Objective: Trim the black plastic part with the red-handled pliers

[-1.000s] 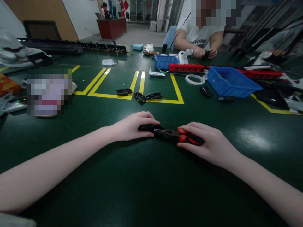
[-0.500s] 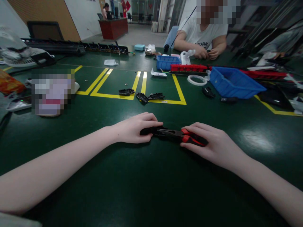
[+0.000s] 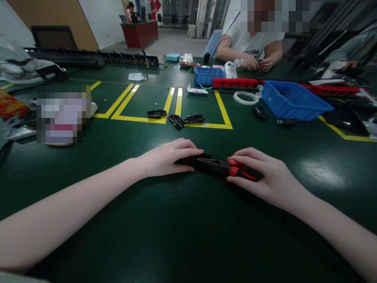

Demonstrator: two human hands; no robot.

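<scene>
Red-handled pliers [image 3: 224, 166] at the frame's centre, gripped by the right hand [image 3: 272, 177], meet a black part [image 3: 189, 160] the left hand [image 3: 169, 157] pinches!

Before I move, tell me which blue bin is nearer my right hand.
The larger blue bin, right of the white ring, is nearer your right hand; the smaller bin sits farther back.
</scene>
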